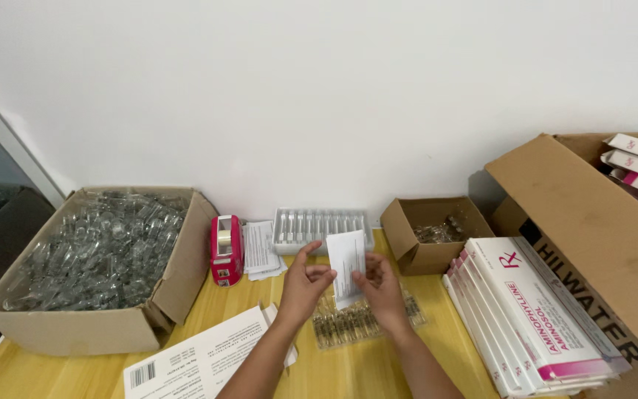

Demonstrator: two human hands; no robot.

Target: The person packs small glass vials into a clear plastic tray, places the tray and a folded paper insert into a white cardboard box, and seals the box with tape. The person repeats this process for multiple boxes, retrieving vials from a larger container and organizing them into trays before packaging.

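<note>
Far left on the tabletop (378,369), at nine o'clock: big box (97,325) heaped with clear plastic trays, parked out of the working area yet within reach. Next along, red tape dispenser (227,250) upright beside a stack of leaflets (261,250), both pushed back near the wall. At six o'clock, printed sheets (193,362) lying flat at the near edge.

Centre now. Left hand (303,284) up off the tabletop, thumb and fingers pinched narrow on the left edge of a folded leaflet (347,262). Right hand (382,290) gripping the lower right of the same leaflet, fingers curled close, holding it upright facing the camera, seemingly for folding or checking. Directly beneath, ampoule tray (356,325) lying flat, partly hidden by the wrists. Behind at twelve o'clock, empty white tray (319,225) against the wall.

At two o'clock, small box (426,236), open, glass bits inside. At four o'clock, white-and-pink cartons (533,310) stacked on edge, leaning against a large tipped box (592,222) holding more cartons.
</note>
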